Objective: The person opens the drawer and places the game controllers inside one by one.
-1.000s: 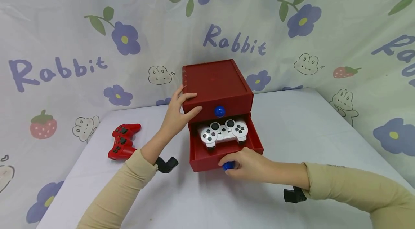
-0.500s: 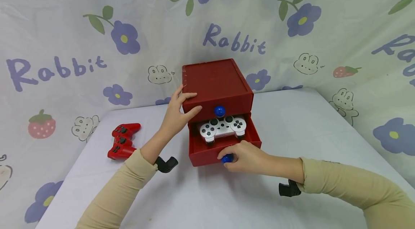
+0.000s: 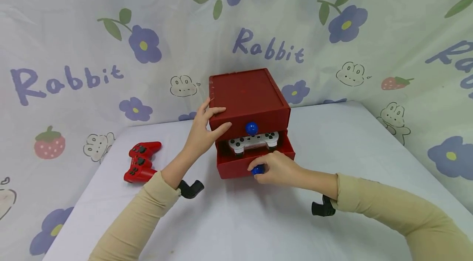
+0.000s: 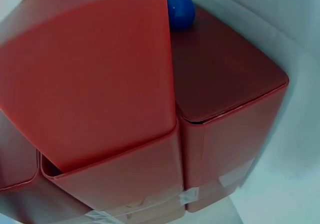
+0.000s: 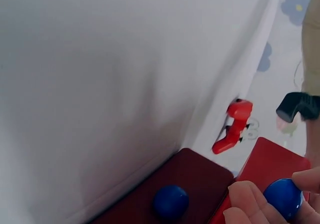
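Observation:
A red drawer box (image 3: pixel 247 92) stands on the table, with a blue knob (image 3: pixel 252 128) on its upper drawer. Below that, a drawer (image 3: pixel 236 169) is partly pulled out, and a white game controller (image 3: pixel 255 142) lies in it, its far part hidden under the upper drawer. My right hand (image 3: pixel 278 169) pinches this drawer's blue knob (image 5: pixel 284 198) between thumb and fingers. My left hand (image 3: pixel 203 129) rests on the box's front left corner, fingers on the top and thumb at the front. A lower drawer front (image 4: pixel 220 64) with another blue knob (image 5: pixel 171 202) shows in both wrist views.
A red game controller (image 3: pixel 141 162) lies on the white-covered table (image 3: pixel 332 142) left of the box. Behind stands a patterned curtain (image 3: pixel 177 47). Black wrist mounts (image 3: pixel 191 189) stick out at both wrists.
The right hand has pushed the drawer inward in steps, away from me. The white controller has gone further under the upper drawer with it. The left hand has stayed in place.

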`<state>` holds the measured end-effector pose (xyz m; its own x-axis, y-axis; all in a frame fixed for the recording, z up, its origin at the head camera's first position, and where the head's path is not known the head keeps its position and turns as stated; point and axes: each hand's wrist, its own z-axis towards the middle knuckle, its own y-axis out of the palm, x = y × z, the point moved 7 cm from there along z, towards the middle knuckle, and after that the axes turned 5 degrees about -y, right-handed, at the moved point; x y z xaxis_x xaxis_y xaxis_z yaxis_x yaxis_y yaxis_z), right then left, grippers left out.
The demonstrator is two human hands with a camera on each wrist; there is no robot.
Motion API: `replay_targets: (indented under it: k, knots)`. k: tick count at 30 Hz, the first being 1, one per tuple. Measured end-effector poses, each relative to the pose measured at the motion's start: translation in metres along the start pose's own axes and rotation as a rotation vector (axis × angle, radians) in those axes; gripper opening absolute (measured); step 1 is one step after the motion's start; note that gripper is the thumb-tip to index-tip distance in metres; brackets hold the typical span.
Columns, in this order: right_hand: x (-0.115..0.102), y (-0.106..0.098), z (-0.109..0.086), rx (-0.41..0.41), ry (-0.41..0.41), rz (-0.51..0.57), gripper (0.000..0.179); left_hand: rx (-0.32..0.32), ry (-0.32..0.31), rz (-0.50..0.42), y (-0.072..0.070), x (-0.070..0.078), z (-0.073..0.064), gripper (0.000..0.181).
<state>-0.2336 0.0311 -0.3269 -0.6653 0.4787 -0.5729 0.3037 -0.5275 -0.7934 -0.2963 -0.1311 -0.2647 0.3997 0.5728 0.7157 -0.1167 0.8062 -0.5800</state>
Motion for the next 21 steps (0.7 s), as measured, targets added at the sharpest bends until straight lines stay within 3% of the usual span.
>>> replay_targets:
  k: [21]
  knots:
    - [0.018,-0.009,0.024,0.084,-0.037,-0.057,0.021,0.007,-0.007,0.028,0.001,-0.001,-0.001,0.042]
